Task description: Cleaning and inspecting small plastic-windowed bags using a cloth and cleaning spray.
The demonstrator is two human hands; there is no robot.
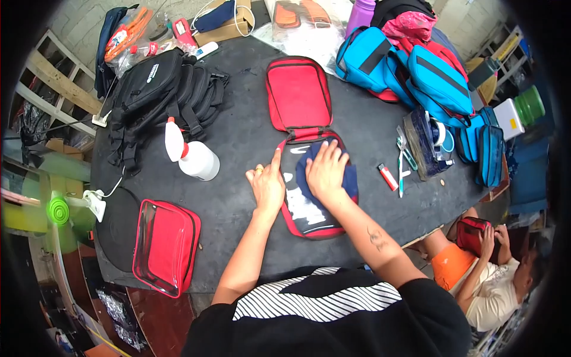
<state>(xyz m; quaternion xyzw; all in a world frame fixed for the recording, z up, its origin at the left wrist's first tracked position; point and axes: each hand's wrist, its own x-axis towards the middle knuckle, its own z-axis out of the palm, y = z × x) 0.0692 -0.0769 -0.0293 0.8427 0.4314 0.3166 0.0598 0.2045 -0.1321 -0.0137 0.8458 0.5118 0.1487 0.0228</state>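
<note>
A red zip pouch (289, 216) with a clear window panel lies unzipped in front of me, its red flap (299, 95) folded back away from me. My right hand (326, 169) presses a navy cloth (351, 180) onto the clear panel, fingers spread over it. Part of the cloth is hidden under that hand. At the pouch's left edge is my left hand (267, 185), its index finger along the red rim and its other fingers bent; the thumb is hard to make out. Glare marks the clear panel near me.
A white spray bottle (199, 161) and a second red clear-front pouch (168, 245) stand left. Black bags (148, 83) lie behind them. To the right are a lighter (388, 177), toothbrushes (401, 178), a clear case (421, 149) and blue bags (437, 77). Another person (496, 285) sits lower right holding a red pouch.
</note>
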